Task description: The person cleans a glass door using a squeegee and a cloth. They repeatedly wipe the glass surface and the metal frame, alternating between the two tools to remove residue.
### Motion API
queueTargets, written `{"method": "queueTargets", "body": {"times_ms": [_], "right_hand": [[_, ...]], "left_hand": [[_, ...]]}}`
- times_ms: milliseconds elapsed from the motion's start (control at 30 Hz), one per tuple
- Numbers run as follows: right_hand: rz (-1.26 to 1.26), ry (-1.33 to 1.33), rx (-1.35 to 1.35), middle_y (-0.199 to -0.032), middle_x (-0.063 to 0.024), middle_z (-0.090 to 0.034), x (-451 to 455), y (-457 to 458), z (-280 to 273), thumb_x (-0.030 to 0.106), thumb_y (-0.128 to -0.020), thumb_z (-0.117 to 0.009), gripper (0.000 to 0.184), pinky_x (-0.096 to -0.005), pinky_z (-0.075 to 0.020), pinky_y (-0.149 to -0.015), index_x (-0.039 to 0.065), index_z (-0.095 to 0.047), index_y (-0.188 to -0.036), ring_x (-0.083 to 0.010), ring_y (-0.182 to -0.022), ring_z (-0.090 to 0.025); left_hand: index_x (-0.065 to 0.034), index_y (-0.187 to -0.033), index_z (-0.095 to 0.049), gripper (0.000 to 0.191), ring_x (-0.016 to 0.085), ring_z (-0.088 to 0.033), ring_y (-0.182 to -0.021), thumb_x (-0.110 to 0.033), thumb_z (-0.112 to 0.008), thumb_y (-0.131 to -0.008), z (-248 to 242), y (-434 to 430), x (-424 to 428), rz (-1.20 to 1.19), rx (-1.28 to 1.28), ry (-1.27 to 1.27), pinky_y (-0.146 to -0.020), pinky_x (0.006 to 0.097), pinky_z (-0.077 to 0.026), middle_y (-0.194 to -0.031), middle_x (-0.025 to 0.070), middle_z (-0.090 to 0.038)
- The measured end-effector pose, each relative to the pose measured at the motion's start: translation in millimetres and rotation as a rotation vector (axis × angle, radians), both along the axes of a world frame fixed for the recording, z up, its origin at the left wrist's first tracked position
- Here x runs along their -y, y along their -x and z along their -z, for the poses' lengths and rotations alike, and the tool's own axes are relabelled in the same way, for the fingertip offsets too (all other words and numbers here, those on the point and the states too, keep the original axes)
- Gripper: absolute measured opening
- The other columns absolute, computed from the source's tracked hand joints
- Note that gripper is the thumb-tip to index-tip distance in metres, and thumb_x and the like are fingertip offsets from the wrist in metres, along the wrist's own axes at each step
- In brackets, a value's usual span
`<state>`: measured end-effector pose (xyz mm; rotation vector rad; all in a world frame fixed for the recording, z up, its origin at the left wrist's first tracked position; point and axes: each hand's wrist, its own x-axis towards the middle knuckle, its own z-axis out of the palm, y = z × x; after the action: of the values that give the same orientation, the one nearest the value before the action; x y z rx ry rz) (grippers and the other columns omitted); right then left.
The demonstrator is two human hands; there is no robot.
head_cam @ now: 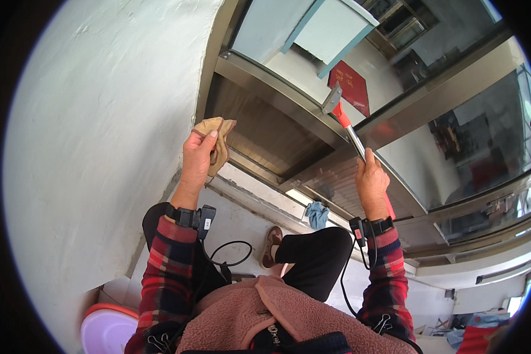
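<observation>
A tan cloth with a dark brown edging (221, 148) is pinched between the thumb and fingers of my left hand (198, 155), beside the white wall and in front of the door's lower panel. My right hand (372, 181) grips a long-handled scraper (355, 140) with a red end, a silver shaft and a red head. Its flat metal blade (332, 98) points up and left, over the bottom edge of the glass pane (287, 71) and the metal rail (274, 95). Whether the blade touches the surface, I cannot tell.
A blue cloth (317, 215) lies crumpled on the sill below the metal door frame. The white wall (106, 132) rises close on my left. A lilac basin (108, 334) and an orange one (110, 306) stand at the lower left. Cables hang from both wrist straps.
</observation>
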<state>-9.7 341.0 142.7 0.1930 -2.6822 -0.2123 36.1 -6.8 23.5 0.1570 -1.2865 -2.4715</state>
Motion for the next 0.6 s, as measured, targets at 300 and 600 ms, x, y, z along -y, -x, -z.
{"method": "queueTargets", "body": {"times_ms": [300,600], "right_hand": [[-0.099,0.040,0.009,-0.083,-0.0190,-0.063,65,42,2,0.030,-0.090,-0.053,0.033,-0.0475,-0.0503,-0.061,0.011,-0.048,-0.116,-0.0379,-0.071,-0.064],[-0.200,0.000,-0.010,-0.078,-0.0178,-0.063,102,54,-6,0.028,-0.090,-0.053,0.030,-0.0464,-0.0509,-0.061,0.010,-0.048,-0.112,-0.0378,-0.069,-0.064]], "left_hand": [[-0.0002,-0.113,-0.057,0.025,0.006,-0.054,-0.077,-0.008,-0.052,-0.090,2,7,-10,0.007,-0.017,-0.022,-0.072,0.0220,-0.047,-0.095,0.0016,-0.062],[0.0017,-0.121,-0.051,0.042,0.012,-0.056,-0.103,0.008,-0.040,-0.081,3,0,6,0.038,-0.054,-0.004,-0.087,0.0255,-0.045,-0.113,0.0058,-0.060]]}}
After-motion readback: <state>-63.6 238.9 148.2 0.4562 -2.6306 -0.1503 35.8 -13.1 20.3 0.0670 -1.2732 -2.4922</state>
